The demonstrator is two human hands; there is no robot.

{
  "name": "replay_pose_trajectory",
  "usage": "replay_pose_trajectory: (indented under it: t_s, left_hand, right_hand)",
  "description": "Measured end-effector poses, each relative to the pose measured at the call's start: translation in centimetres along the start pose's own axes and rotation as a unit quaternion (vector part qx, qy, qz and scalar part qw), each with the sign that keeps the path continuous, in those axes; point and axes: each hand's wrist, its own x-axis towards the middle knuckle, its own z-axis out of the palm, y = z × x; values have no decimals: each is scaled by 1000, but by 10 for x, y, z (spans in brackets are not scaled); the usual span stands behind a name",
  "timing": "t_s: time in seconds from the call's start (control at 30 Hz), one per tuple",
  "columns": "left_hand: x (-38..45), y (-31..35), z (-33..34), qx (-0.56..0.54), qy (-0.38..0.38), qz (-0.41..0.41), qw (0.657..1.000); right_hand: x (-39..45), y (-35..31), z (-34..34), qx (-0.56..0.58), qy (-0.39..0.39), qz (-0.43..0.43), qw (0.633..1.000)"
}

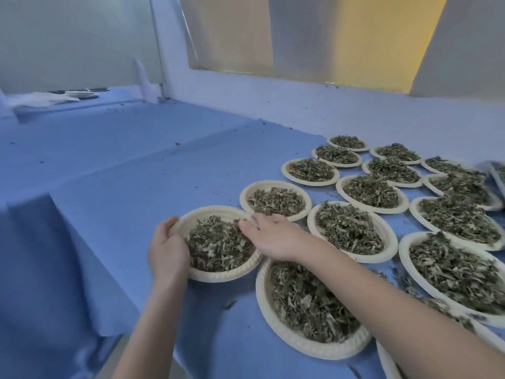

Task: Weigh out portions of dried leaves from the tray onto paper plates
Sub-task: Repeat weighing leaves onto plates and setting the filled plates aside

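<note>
From where I stand, only the person's two forearms and hands are to be seen, coming in from the bottom edge. Both arms are bare right to the edge of view: no sleeve, cuff or glove shows on either. The left hand (168,248) carries no ring, watch or strap at the wrist that I can make out. The right hand (273,236) is likewise unadorned, its wrist plain, with no band or bracelet. The fingers look short and rounded, the nails trimmed close and unpainted as far as the soft picture lets me judge. The forearms are slim and smooth, without marks, tape or jewellery.
</note>
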Motion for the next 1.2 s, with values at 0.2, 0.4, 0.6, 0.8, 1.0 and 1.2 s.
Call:
replay_pose_trajectory:
  t_s: [0.2,0.4,0.6,0.8,1.0,1.2]
  left_hand:
    - [-4,-11,6,116,3,52,992]
    - [-13,-3,13,279,56,169,944]
    - [-56,48,43,203,-44,274,939]
    - [-143,94,109,157,-221,328,905]
    - [-276,122,155,100,-382,373,839]
    - [-427,135,177,42,-517,386,763]
  right_hand:
    - [-4,5,-4,-14,27,-6,1000]
    - [-12,14,-16,0,54,-20,998]
    - [-34,28,-32,29,91,-4,995]
    - [-97,80,-62,67,177,66,980]
    - [-219,166,-90,53,250,183,949]
    - [-361,226,-102,13,297,297,907]
